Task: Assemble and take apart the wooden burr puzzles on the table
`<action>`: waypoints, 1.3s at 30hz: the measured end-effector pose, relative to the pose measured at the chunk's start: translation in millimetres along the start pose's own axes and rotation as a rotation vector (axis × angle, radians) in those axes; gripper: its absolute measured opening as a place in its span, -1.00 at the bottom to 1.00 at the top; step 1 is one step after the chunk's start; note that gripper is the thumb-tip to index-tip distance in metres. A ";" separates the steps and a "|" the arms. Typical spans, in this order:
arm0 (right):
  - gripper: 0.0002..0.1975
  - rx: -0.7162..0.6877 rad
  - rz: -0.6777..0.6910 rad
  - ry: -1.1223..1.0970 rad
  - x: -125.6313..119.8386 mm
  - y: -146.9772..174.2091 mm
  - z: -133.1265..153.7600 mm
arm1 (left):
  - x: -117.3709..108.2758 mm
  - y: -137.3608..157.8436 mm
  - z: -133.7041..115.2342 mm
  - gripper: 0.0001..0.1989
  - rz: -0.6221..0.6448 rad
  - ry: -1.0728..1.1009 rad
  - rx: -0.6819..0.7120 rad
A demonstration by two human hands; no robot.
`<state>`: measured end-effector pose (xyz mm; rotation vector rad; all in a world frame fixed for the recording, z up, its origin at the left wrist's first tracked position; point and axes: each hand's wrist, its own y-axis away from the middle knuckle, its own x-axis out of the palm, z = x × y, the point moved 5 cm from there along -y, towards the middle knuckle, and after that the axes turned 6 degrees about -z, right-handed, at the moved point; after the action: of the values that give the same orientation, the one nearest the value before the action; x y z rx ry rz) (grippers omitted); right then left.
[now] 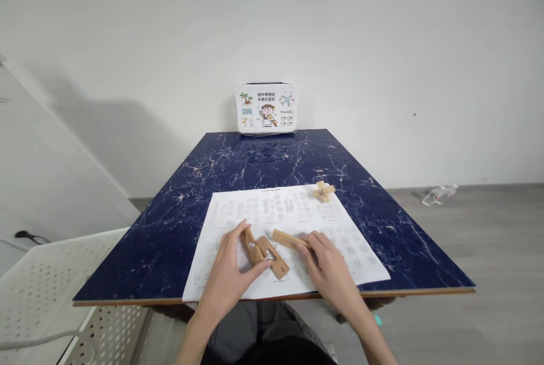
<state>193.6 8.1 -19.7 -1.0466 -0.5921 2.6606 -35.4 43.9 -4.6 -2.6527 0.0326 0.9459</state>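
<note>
My left hand point(232, 271) is closed around notched wooden puzzle pieces point(255, 251), thumb at the near side and fingers at the far end. One of these, a flat block with a slot point(274, 257), lies slanted against the other; whether they interlock I cannot tell. In my right hand point(325, 260) a separate wooden bar point(289, 238) is pinched at its right end, its left end pointing toward the slotted block but apart from it. Under both hands lies a white instruction sheet point(225, 209) with grey printed diagrams. A cross-shaped wooden puzzle point(323, 192) sits on its far right corner.
The sheet rests on a dark blue marble-patterned table point(263, 166). A white printed case point(267, 109) stands at the back by the wall. To the left is a white perforated basket point(106, 331). A clear plastic item point(440, 195) lies on the floor at right.
</note>
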 end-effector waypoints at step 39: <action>-0.61 0.017 0.149 -0.493 17.2 -17.9 33.8 | -17.5 -13.6 -0.4 -0.64 -0.024 0.666 -0.333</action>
<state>158.8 20.4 0.4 -0.4334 -0.5931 3.0661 -47.1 55.2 10.6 -3.1425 -0.0044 0.0203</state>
